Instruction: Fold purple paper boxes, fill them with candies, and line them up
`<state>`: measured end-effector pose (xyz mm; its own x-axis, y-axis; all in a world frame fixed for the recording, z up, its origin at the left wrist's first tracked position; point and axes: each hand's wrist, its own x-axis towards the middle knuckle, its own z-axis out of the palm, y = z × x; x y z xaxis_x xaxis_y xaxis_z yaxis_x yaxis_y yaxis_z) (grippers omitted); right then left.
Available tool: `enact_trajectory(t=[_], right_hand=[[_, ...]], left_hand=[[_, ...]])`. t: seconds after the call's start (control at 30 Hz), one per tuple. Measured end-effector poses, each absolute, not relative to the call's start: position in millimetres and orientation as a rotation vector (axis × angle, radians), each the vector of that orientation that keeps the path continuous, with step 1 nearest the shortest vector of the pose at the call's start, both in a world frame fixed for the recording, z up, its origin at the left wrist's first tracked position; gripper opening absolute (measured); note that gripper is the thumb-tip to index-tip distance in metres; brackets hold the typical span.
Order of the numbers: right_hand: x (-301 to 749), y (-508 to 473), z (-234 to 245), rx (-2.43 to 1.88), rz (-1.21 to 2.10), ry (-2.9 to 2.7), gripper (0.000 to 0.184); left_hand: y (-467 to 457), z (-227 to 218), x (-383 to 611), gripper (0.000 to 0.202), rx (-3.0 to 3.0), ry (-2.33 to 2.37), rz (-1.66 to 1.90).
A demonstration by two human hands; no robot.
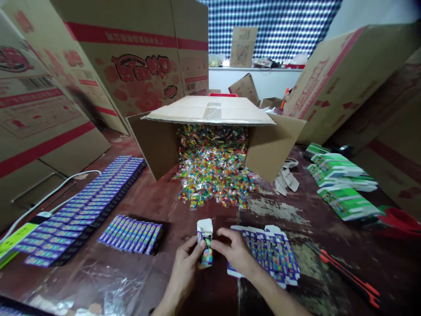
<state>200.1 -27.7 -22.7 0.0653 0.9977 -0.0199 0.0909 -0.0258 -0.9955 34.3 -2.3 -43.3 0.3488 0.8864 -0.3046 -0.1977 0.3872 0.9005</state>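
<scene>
Head view: left hand [184,267] and right hand [235,252] pinching small box [205,243] upright, top flap open, above desk [184,206]; flat box blanks [272,256] just right; candy spill [213,175] from tipped carton [210,109] beyond, within reach.

Single head view, looking forward and down, close over table [158,206]

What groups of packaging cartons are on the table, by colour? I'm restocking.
Purple filled-box rows: 2, one long, one short
Purple flat stack: 1
Green flat piles: 1 spread
Box in both hands: 1
Total: 5
</scene>
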Motion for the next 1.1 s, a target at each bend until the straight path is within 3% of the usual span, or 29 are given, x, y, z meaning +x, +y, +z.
enact_trajectory(t=[0.17,0.27,0.33,0.47,0.67,0.97,1.1], right_hand=[[180,-29,-47,-1.395,0.999,-1.113,0.033],[176,-25,-58,-1.376,0.962,-1.03,0.023],[176,-22,-62,-1.345,0.922,-1.039,0.032],[177,-23,-59,-1.309,0.864,-1.195,0.028],[180,-22,-52,-1.299,0.833,-1.321,0.006],[173,-10,-42,-1.175,0.959,-1.202,0.006],[175,-4,-39,-1.146,1.122,-1.237,0.015]], left_hand=[[-6,-55,43,0.032,0.91,1.092,1.039],[-7,-60,42,0.048,0.971,1.122,1.194],[-8,-61,38,0.054,1.053,1.121,1.162],[-5,-59,26,0.048,1.175,1.067,0.952],[0,-54,15,0.035,1.154,0.903,0.817],[-2,-54,20,0.038,0.951,0.937,1.048],[-4,-48,16,0.034,1.062,1.01,0.997]])
